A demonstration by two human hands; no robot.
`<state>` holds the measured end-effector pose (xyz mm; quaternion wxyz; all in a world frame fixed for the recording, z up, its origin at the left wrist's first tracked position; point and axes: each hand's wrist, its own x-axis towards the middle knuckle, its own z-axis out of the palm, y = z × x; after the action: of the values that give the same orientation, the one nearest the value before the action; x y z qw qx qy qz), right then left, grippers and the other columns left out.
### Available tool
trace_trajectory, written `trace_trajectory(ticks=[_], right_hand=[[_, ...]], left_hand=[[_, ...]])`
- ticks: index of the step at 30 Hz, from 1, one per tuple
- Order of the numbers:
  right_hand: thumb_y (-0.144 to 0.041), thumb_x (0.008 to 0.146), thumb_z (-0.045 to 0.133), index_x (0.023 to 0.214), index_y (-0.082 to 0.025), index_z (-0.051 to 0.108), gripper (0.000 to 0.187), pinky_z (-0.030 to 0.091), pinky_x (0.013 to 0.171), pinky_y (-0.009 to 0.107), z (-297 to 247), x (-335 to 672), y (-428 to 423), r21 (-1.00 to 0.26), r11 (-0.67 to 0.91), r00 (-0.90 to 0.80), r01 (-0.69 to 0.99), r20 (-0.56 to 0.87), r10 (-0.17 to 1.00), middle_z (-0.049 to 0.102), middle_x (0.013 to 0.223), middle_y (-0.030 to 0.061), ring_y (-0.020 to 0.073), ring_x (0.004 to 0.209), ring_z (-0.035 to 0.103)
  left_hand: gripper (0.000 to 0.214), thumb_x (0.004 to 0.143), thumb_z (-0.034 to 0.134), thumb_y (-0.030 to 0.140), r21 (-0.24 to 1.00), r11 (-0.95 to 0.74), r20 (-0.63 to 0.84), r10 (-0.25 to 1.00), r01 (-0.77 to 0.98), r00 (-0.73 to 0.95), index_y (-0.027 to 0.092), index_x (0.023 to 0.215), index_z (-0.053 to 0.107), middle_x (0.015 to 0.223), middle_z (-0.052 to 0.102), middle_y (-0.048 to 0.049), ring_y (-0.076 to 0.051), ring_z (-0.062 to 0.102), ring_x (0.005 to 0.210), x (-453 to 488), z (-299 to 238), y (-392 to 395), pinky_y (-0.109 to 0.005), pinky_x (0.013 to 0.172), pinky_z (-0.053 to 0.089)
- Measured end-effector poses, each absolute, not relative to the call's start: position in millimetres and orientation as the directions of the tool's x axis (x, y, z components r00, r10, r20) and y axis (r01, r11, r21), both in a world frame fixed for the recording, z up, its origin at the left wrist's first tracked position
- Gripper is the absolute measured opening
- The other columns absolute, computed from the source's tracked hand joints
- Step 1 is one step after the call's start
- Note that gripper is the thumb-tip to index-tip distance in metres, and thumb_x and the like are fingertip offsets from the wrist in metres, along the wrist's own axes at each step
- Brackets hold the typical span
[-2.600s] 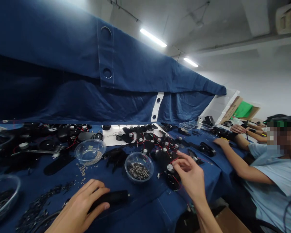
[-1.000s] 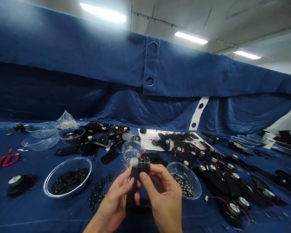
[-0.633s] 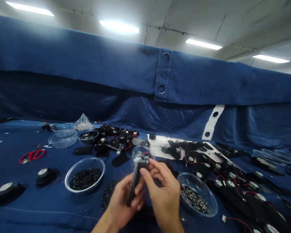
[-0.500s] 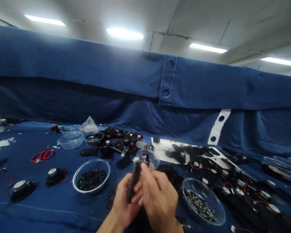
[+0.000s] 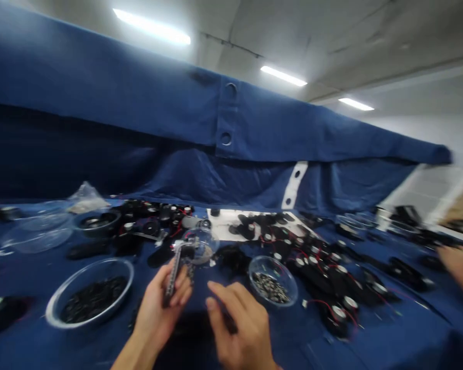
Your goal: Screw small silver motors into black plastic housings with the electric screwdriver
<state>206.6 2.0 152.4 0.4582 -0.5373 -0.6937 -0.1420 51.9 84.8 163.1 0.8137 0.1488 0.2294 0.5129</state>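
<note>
My left hand [image 5: 165, 295] is closed around a long, narrow black part [image 5: 173, 280], held upright and slightly tilted. Its upper end bends right into a greyish, shiny piece that blurs into the clear bowl behind it. My right hand [image 5: 239, 324] is apart from that part, to its right. Its fingers are half bent, with thumb and forefinger separated. A dark patch shows between them, and I see no clear object there. Left of my hands stands a clear bowl [image 5: 128, 272] of small black pieces; beyond my right hand is a clear bowl [image 5: 293, 288] of small metallic pieces.
Black speaker-like parts [image 5: 334, 275] with red wires crowd the right side. A white sheet [image 5: 224, 231] lies at the back below the blue cloth curtain [image 5: 177, 108]. Clear empty bowls [image 5: 38, 231] and a plastic bag [image 5: 87, 198] are back left. Another person's hand [image 5: 459, 259] reaches in at far right.
My right hand has come away from the black part and moved to its right. The view has turned right, bringing another person's hand into sight.
</note>
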Motion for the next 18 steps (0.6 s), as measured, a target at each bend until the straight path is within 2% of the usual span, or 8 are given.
trace_trajectory(ticks=[1,3,5,7,10,12,15,18], right_hand=[[-0.028,0.098,0.055,0.112,-0.028,0.070,0.020,0.055,0.079,0.029,142.5,233.9,-9.6,-0.341,0.252,0.114,0.905,0.768,0.630,0.071,0.093,0.0027,0.0176,0.085,0.067],[-0.035,0.098,0.055,0.104,-0.023,0.071,0.021,0.054,0.086,0.042,122.1,296.4,-34.8,-0.405,0.000,0.331,0.914,0.748,0.575,0.070,0.099,0.0088,0.0255,0.094,0.065],[-0.048,0.093,0.053,0.109,-0.015,0.070,0.040,0.049,0.090,0.061,103.1,356.6,-57.5,-0.453,-0.234,0.507,0.860,0.716,0.480,0.066,0.105,0.0176,0.0376,0.100,0.060],[-0.059,0.084,0.057,0.117,-0.008,0.069,0.061,0.048,0.086,0.066,87.2,401.3,-72.0,-0.490,-0.366,0.611,0.791,0.660,0.437,0.061,0.109,0.0238,0.0442,0.102,0.058],[-0.063,0.073,0.062,0.108,-0.014,0.074,0.061,0.052,0.084,0.062,71.8,431.2,-79.0,-0.528,-0.418,0.673,0.739,0.565,0.478,0.063,0.108,0.0207,0.0438,0.099,0.061],[-0.060,0.070,0.060,0.100,-0.019,0.075,0.054,0.052,0.089,0.059,70.2,436.0,-81.1,-0.558,-0.406,0.686,0.724,0.520,0.509,0.067,0.108,0.0169,0.0423,0.103,0.063],[-0.060,0.064,0.063,0.109,-0.022,0.073,0.060,0.053,0.084,0.056,85.7,441.8,-88.8,-0.618,-0.403,0.726,0.675,0.455,0.516,0.073,0.104,0.0133,0.0392,0.094,0.068],[-0.064,0.059,0.073,0.113,-0.022,0.073,0.068,0.053,0.082,0.060,120.0,447.9,-99.0,-0.744,-0.360,0.800,0.563,0.381,0.464,0.076,0.097,0.0129,0.0395,0.085,0.070]], left_hand=[[0.035,0.096,0.051,0.020,0.503,0.420,-0.226,0.907,-0.755,0.354,0.017,0.061,0.050,0.054,0.042,0.0060,-0.004,0.033,0.034,52.5,160.3,87.8,-0.019,0.037,0.037],[0.034,0.096,0.053,0.021,0.547,0.413,-0.249,0.911,-0.728,0.329,0.018,0.063,0.049,0.055,0.041,0.0067,-0.004,0.031,0.033,54.2,154.5,93.7,-0.020,0.036,0.034],[0.031,0.096,0.057,0.025,0.575,0.417,-0.273,0.909,-0.704,0.315,0.019,0.066,0.049,0.055,0.039,0.0080,-0.004,0.029,0.032,55.8,150.3,97.4,-0.020,0.035,0.032],[0.031,0.093,0.063,0.036,0.605,0.427,-0.289,0.904,-0.672,0.315,0.020,0.070,0.049,0.057,0.040,0.0088,-0.003,0.027,0.033,56.8,148.8,98.2,-0.020,0.037,0.032],[0.041,0.082,0.073,0.051,0.726,0.412,-0.265,0.906,-0.550,0.330,0.021,0.073,0.047,0.062,0.042,0.0092,-0.002,0.024,0.038,56.6,149.4,97.6,-0.021,0.042,0.033],[0.041,0.075,0.078,0.047,0.812,0.370,-0.240,0.917,-0.451,0.319,0.021,0.074,0.047,0.064,0.044,0.0089,-0.003,0.024,0.041,55.0,148.6,98.7,-0.023,0.045,0.034],[0.032,0.075,0.073,0.045,0.915,0.283,-0.219,0.947,-0.287,0.236,0.021,0.074,0.052,0.061,0.052,0.0053,-0.009,0.039,0.046,50.4,143.5,104.1,-0.027,0.052,0.041],[0.030,0.078,0.069,0.049,0.984,0.179,-0.175,0.975,-0.013,0.137,0.020,0.074,0.062,0.054,0.059,0.0001,-0.020,0.055,0.055,44.2,136.3,112.3,-0.030,0.056,0.042]])
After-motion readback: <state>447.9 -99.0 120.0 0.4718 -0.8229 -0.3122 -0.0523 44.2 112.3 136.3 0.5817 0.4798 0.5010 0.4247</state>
